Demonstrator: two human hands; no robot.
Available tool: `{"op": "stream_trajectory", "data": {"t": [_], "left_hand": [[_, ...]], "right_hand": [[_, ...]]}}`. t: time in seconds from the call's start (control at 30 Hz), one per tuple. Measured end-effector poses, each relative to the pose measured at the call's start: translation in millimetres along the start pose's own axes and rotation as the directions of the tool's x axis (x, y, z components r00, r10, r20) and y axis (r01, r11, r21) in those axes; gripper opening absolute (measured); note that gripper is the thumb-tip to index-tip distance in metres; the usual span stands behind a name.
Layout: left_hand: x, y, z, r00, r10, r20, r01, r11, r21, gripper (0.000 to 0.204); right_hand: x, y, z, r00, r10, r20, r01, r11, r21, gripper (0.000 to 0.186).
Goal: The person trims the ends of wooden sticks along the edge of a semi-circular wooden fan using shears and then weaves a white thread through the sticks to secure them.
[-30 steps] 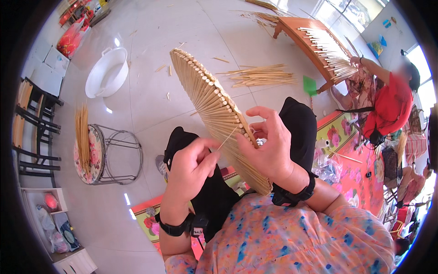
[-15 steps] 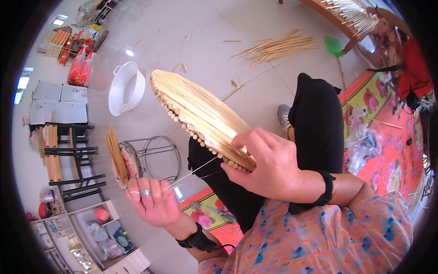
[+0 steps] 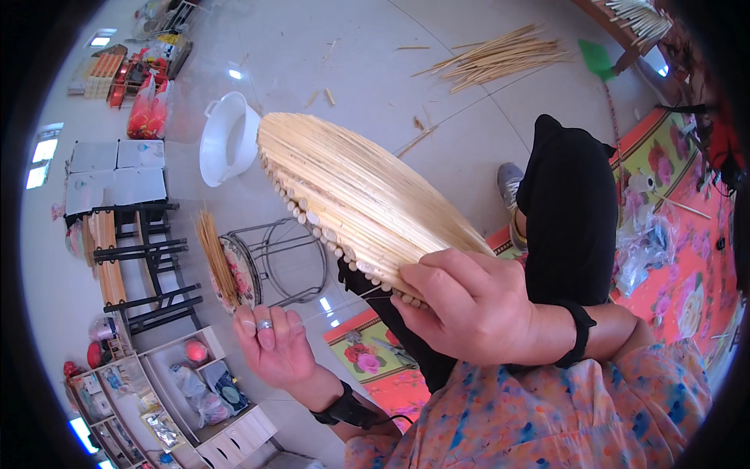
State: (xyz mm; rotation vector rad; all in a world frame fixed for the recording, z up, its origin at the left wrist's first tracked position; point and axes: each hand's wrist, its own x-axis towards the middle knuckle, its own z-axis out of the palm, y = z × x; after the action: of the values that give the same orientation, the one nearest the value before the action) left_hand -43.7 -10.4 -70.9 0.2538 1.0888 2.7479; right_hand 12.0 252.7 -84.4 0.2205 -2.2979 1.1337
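Observation:
A pale flat panel of sorghum-like stalks [image 3: 355,187], laid side by side, is held tilted in front of me. Cut round stalk ends line its lower left edge. My right hand [image 3: 480,309] is closed on the panel's near end, with the thumb beneath the edge and the fingers on top. A thin white thread [image 3: 337,308] runs from that edge, close to my right thumb, to my left hand [image 3: 277,344]. My left hand has its fingers curled in with the thread pulled taut, and it wears a ring. The panel's underside is hidden.
A white basin [image 3: 228,141] stands on the tiled floor beyond the panel. Left of me, a bundle of stalks [image 3: 216,254] rests on a metal-framed stool [image 3: 285,262]. More stalks [image 3: 500,59] lie loose ahead. A red floral mat [image 3: 664,270] spreads at right.
The panel has tipped so that more of its broad face shows. My left hand sits a little nearer to my right hand, with the thread still between them.

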Motion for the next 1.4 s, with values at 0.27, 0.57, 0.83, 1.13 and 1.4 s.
{"op": "stream_trajectory", "data": {"t": [0.27, 0.57, 0.83, 1.13, 1.4], "left_hand": [[-12, -12, -6, 0.989, 0.073, -0.131, -0.038, 0.966, 0.256, 0.025], [-88, 78, -69, 0.913, -0.291, -0.287, 0.369, 0.282, 0.886, 0.009], [-146, 101, -108, 0.915, -0.043, -0.401, 0.399, 0.235, 0.886, 0.006], [-147, 98, -160, 0.853, 0.519, -0.060, -0.307, 0.591, 0.746, 0.007], [-102, 83, -121, 0.864, 0.504, 0.009, -0.491, 0.845, -0.211, 0.012]], "right_hand": [[7, 4, -8, 0.998, 0.068, 0.019, -0.068, 0.998, -0.012, 0.026], [6, 9, -6, 0.984, 0.159, -0.078, -0.165, 0.983, -0.075, 0.024], [6, 11, -8, 0.982, 0.147, -0.122, -0.154, 0.987, -0.049, 0.023], [7, 12, -15, 0.976, 0.180, -0.122, -0.194, 0.974, -0.116, 0.025], [12, 9, -19, 0.974, 0.202, -0.104, -0.218, 0.961, -0.172, 0.033]]}}
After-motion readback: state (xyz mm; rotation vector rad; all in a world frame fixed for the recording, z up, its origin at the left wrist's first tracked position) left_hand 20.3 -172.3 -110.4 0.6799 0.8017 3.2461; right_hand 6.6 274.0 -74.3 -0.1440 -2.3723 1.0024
